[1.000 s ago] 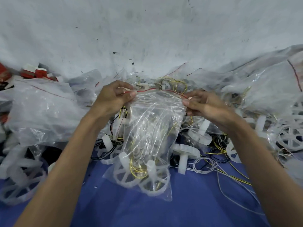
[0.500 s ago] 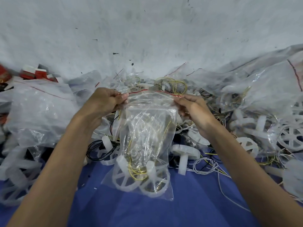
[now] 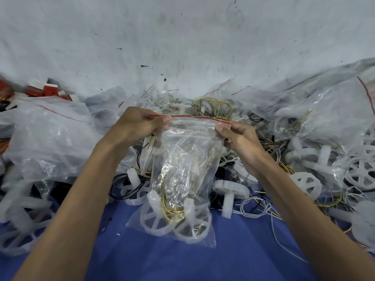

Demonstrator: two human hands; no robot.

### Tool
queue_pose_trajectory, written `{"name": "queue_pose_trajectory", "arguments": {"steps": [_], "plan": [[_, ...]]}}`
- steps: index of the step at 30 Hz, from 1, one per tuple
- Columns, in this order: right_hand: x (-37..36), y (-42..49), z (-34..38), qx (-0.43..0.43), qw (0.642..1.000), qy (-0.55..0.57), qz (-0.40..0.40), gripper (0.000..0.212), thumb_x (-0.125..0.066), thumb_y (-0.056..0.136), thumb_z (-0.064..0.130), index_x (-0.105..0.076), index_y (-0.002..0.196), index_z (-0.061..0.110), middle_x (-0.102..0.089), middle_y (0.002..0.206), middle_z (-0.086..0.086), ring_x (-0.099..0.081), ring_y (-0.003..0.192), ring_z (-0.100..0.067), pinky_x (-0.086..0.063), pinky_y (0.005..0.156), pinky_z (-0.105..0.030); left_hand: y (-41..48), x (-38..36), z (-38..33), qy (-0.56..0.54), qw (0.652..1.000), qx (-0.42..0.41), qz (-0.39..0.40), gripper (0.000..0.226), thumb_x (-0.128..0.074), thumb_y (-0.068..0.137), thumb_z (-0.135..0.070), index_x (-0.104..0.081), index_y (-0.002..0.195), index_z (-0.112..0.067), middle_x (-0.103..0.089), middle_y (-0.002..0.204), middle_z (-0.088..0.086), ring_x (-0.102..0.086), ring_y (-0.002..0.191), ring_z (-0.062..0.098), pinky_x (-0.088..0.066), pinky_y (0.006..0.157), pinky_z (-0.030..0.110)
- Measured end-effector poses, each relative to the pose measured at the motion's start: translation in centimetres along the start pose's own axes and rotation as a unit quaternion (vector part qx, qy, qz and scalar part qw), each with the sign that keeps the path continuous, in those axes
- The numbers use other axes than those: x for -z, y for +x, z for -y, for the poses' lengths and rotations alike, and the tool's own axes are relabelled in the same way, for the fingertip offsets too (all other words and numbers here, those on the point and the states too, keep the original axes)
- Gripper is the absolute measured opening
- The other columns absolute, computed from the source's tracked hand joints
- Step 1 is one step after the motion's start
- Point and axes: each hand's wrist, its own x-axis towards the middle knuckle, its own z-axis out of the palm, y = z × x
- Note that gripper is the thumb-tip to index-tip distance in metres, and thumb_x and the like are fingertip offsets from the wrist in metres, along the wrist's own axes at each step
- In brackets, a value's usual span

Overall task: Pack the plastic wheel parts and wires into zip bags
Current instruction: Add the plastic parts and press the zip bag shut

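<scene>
Sealing a filled zip bag (image 3: 178, 179) at the frame's centre

The left hand (image 3: 138, 123) and right hand (image 3: 237, 136) each pinch an end of the bag's red zip strip (image 3: 192, 117), thumb against fingers, stretching it taut — likely so the seal can be pressed shut. Two white wheel parts (image 3: 156, 220) and yellow wires (image 3: 172, 209) sit at the bag's bottom, resting on the blue surface (image 3: 243, 250); their weight pulls it straight. Loose wheels (image 3: 229, 191) and more bags (image 3: 50, 138) lie around.

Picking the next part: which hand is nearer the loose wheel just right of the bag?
Right. The right hand pinches the bag just above the wheel; the left hand pinches its far corner.
</scene>
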Motion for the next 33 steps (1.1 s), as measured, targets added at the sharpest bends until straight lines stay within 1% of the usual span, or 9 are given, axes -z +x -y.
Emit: {"name": "queue_pose_trajectory", "arguments": {"steps": [3, 6, 10, 12, 15, 18, 24, 28, 33], "plan": [[0.0, -0.2, 0.3, 0.020, 0.999, 0.025, 0.009, 0.017, -0.062, 0.087, 0.011, -0.070, 0.073, 0.015, -0.068, 0.067, 0.007, -0.062, 0.065, -0.004, -0.045, 0.055, -0.014, -0.1, -0.5, 0.1, -0.015, 1.000, -0.011, -0.013, 0.008, -0.074, 0.078, -0.021, -0.071, 0.083, -0.016, -0.070, 0.063, -0.013, -0.061, 0.053, -0.007, -0.043, 0.051, 0.004], [0.3, -0.2, 0.9, 0.025, 0.997, 0.067, 0.020, 0.023, -0.061, 0.084, 0.006, -0.071, 0.066, 0.017, -0.066, 0.068, 0.002, -0.060, 0.066, -0.009, -0.047, 0.066, -0.021, -0.2, -0.8, -0.2, 0.009, 0.999, -0.032, -0.026, 0.007, -0.070, 0.082, -0.017, -0.067, 0.077, -0.020, -0.067, 0.062, -0.012, -0.060, 0.052, -0.009, -0.041, 0.051, 0.003], [0.6, -0.1, 1.8, -0.013, 0.995, 0.029, 0.095, 0.007, -0.068, 0.075, 0.024, -0.074, 0.075, 0.020, -0.071, 0.078, 0.002, -0.064, 0.077, -0.009, -0.046, 0.071, -0.024, 0.0, -0.7, -0.6, 0.081, 0.994, -0.053, -0.055, 0.003, -0.067, 0.087, -0.017, -0.069, 0.085, -0.017, -0.065, 0.075, -0.008, -0.060, 0.066, 0.000, -0.043, 0.059, 0.010], [0.8, 0.3, 2.6, -0.028, 0.993, -0.012, 0.116, 0.019, -0.071, 0.069, 0.031, -0.074, 0.084, 0.019, -0.073, 0.089, -0.001, -0.067, 0.086, -0.013, -0.048, 0.080, -0.026, -0.2, -0.5, -0.9, 0.085, 0.994, -0.057, -0.041, 0.002, -0.069, 0.085, -0.018, -0.069, 0.083, -0.019, -0.064, 0.074, -0.009, -0.060, 0.063, -0.004, -0.042, 0.057, 0.008], [0.5, 0.7, 3.6, 0.017, 0.991, -0.079, 0.103, 0.002, -0.073, 0.077, 0.020, -0.073, 0.077, 0.019, -0.071, 0.074, 0.003, -0.065, 0.073, -0.009, -0.048, 0.069, -0.016, -0.4, -0.3, -1.5, 0.105, 0.992, -0.073, -0.009, 0.008, -0.072, 0.081, -0.025, -0.067, 0.077, -0.028, -0.065, 0.079, -0.013, -0.060, 0.076, -0.003, -0.040, 0.064, 0.012], [-0.1, 0.7, 4.0, 0.040, 0.987, -0.122, 0.097, 0.005, -0.069, 0.082, 0.012, -0.070, 0.077, 0.013, -0.069, 0.071, 0.002, -0.062, 0.067, -0.006, -0.046, 0.066, -0.014, -0.9, -0.7, -2.3, 0.135, 0.986, -0.092, 0.025, 0.012, -0.076, 0.077, -0.031, -0.071, 0.086, -0.024, -0.068, 0.086, -0.013, -0.061, 0.085, -0.004, -0.041, 0.070, 0.009], [-0.5, 0.2, 4.4, 0.076, 0.979, -0.166, 0.095, 0.016, -0.068, 0.083, 0.012, -0.067, 0.071, 0.022, -0.066, 0.061, 0.016, -0.059, 0.062, 0.003, -0.043, 0.063, -0.009, -1.2, -1.7, -2.7, 0.150, 0.981, -0.123, 0.010, 0.019, -0.075, 0.079, -0.017, -0.065, 0.069, -0.030, -0.064, 0.074, -0.015, -0.059, 0.076, -0.004, -0.044, 0.071, 0.009], [0.3, 0.2, 4.9, 0.052, 0.975, -0.198, 0.085, 0.009, -0.073, 0.079, 0.024, -0.071, 0.071, 0.023, -0.069, 0.069, 0.009, -0.061, 0.069, -0.002, -0.045, 0.068, -0.015, -1.1, -1.3, -2.3, 0.134, 0.983, -0.124, 0.006, 0.020, -0.075, 0.078, -0.014, -0.064, 0.069, -0.029, -0.064, 0.073, -0.014, -0.059, 0.074, -0.004, -0.044, 0.070, 0.008], [1.6, 0.2, 5.0, 0.021, 0.974, -0.212, 0.070, 0.015, -0.073, 0.079, 0.020, -0.068, 0.065, 0.021, -0.065, 0.067, 0.002, -0.058, 0.065, -0.004, -0.045, 0.061, -0.011, -1.0, -0.6, -2.0, 0.131, 0.986, -0.104, 0.024, 0.015, -0.078, 0.075, -0.019, -0.066, 0.071, -0.028, -0.066, 0.075, -0.011, -0.061, 0.071, -0.003, -0.043, 0.059, 0.003]]}}
